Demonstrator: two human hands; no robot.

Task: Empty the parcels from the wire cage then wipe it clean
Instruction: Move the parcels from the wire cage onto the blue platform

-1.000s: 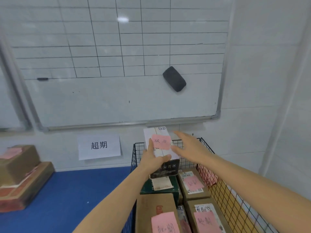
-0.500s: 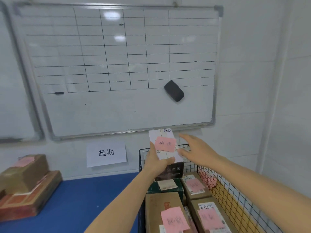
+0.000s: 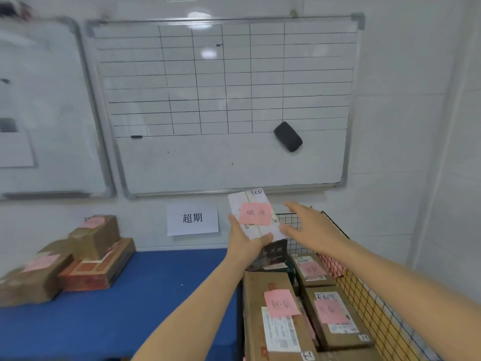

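Observation:
My left hand [image 3: 246,242] grips a flat white and black parcel [image 3: 257,220] with a pink note on its face, held upright above the far end of the black wire cage [image 3: 364,290]. Just right of the parcel, my right hand [image 3: 309,227] hovers with its fingers spread, close to its edge; contact is unclear. Inside the cage lie several brown cardboard parcels with pink notes, among them a long one [image 3: 273,313] near me and a smaller one [image 3: 335,316] beside it.
A blue surface [image 3: 145,295] stretches left of the cage. Several brown and red boxes [image 3: 86,259] are stacked at its far left. On the wall hang a whiteboard [image 3: 223,105] with a black eraser [image 3: 287,136] and a paper sign [image 3: 192,219].
The parcel in my left hand has shifted leftward, away from the cage and over the blue surface's edge. My right hand stays beside it. My view has turned left.

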